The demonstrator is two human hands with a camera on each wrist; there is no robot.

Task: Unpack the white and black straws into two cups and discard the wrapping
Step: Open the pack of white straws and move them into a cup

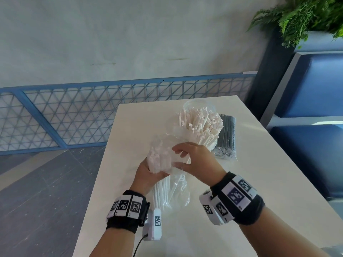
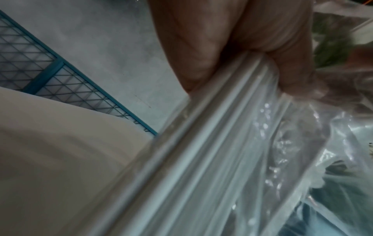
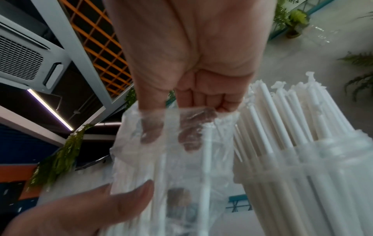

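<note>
My left hand (image 1: 148,173) grips a bundle of white straws (image 1: 160,160) still in its clear plastic wrapping (image 1: 178,193), held upright over the white table (image 1: 269,191). My right hand (image 1: 178,157) pinches the wrapping's open top edge, and in the right wrist view its fingertips (image 3: 187,140) show through the film. Just behind stands a clear cup (image 1: 211,143) packed with white straws (image 1: 200,123). A sealed pack of black straws (image 1: 226,138) lies to the right of that cup. In the left wrist view my left hand (image 2: 222,47) is wrapped around the bagged straws (image 2: 201,159).
An empty clear cup (image 1: 196,104) stands at the table's far edge, behind the filled one. A blue mesh railing (image 1: 92,112) runs along the wall to the left. Blue seats (image 1: 315,108) and a fern planter (image 1: 306,17) are on the right.
</note>
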